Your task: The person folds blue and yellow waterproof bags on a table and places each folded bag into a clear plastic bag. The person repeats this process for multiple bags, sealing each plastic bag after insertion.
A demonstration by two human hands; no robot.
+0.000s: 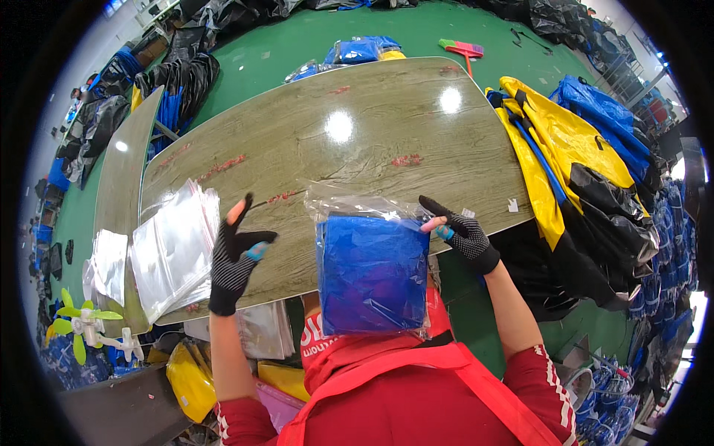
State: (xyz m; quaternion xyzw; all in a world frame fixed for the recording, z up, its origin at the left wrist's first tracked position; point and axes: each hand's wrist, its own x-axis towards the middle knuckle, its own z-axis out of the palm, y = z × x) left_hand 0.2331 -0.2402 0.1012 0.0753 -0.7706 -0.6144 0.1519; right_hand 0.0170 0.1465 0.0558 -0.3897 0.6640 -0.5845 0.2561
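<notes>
A folded blue sheet sits inside a clear plastic bag (374, 271), close to my body at the table's near edge. My right hand (462, 236), in a black dotted glove with bare fingertips, pinches the bag's upper right side. The bag's loose clear top lies beyond the blue fold. On the other side my left hand (239, 256), gloved alike, is held up with fingers apart and nothing in it. Right beside that hand, a stack of clear plastic bags (175, 249) lies on the wood-patterned table (297, 141).
Packed blue bundles (357, 52) are beyond the table's far edge. Yellow, blue and black sheeting (573, 149) hangs at the right. A broom (462, 49) with a red head stands on the green floor. At the lower left is a small green-bladed fan (83, 323).
</notes>
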